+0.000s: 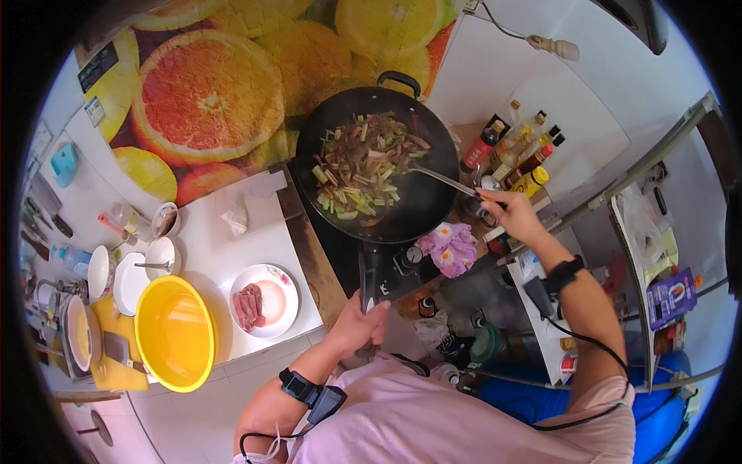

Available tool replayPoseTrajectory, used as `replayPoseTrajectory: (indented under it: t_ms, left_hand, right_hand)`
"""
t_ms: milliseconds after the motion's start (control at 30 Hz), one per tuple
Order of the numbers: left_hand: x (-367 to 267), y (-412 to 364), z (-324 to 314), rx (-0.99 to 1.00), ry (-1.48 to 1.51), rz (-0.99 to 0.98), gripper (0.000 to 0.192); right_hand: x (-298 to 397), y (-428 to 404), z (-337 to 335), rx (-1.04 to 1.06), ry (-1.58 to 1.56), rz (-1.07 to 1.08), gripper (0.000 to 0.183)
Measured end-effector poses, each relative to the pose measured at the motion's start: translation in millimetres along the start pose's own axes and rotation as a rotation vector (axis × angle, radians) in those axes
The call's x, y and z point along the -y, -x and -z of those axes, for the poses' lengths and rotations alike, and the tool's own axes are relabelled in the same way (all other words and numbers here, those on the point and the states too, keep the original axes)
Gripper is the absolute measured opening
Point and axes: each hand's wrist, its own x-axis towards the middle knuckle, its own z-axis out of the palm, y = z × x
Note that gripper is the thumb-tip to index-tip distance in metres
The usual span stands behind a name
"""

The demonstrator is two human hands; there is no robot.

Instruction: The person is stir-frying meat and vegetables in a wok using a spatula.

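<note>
My left hand (355, 325) grips the black handle (370, 278) of a large wok (417, 214), which stands tilted in view on the black stove. My right hand (511, 213) is closed around the handle of a metal spatula (446, 181); its head is hidden in or behind the food at the right side of the wok. Chopped green stalks and brown strips (365, 168), perhaps meat and noodles, lie on the wok's left and upper part. Left of the stove, a white plate (278, 296) holds pieces of raw meat (249, 307).
Sauce bottles (479, 146) crowd the right rear corner. A purple cloth (454, 249) lies beside the stove knob (414, 254). At left stand a yellow basin (174, 333), white bowls (162, 255) and a cleaver (117, 350) on a yellow cutting board (110, 377).
</note>
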Motion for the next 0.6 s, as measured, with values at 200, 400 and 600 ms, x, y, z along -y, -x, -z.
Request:
replayPoseTrajectory:
  t_ms: [200,400,600]
  left_hand:
    - [-21.8,9.1,-11.2,-0.084,0.009,0.046,0.019]
    - [-34.3,9.9,-15.3,-0.040,0.122,0.076,0.018]
    - [-35.1,10.3,-15.4,-0.018,0.139,0.061,0.017]
  right_hand:
    - [19.3,-64.3,18.7,-0.098,0.357,0.157,0.025]
    - [82.0,-69.8,99.5,0.027,0.640,0.213,0.022]
    - [119.4,-56.8,130.5,0.215,0.772,0.027,0.019]
